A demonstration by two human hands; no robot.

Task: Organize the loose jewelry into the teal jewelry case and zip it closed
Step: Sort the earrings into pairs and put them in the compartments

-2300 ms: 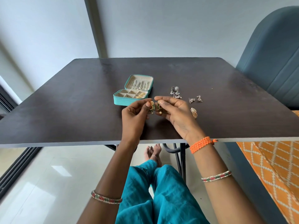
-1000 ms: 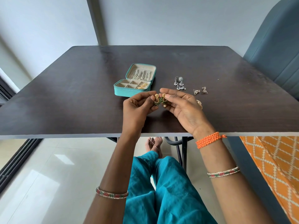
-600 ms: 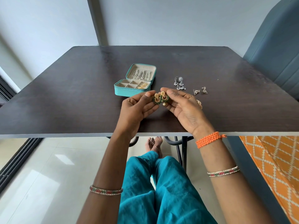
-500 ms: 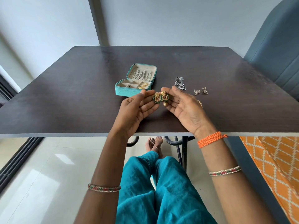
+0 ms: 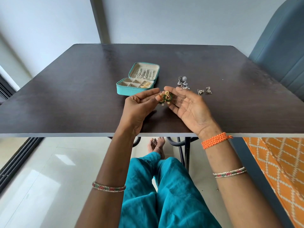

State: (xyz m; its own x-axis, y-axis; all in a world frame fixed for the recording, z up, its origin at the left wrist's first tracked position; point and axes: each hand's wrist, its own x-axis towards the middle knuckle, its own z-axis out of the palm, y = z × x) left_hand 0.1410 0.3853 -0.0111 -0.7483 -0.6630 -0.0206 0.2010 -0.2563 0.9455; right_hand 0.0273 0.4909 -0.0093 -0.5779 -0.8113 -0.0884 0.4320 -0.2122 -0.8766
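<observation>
Table (image 5: pixel 65 99) of dark wood, open teal jewelry case (image 5: pixel 136 83) on it, two hands raised in front.

The right hand (image 5: pixel 189 107) lies palm-up, fingers loosely spread; the left hand (image 5: pixel 139 106) pinches gold-and-green earrings (image 5: pixel 165 97) between thumb and fingertips, just before the case. Silver jhumka earrings (image 5: pixel 183 82) and small silver studs (image 5: pixel 204 91) lie loose to the right.
</observation>
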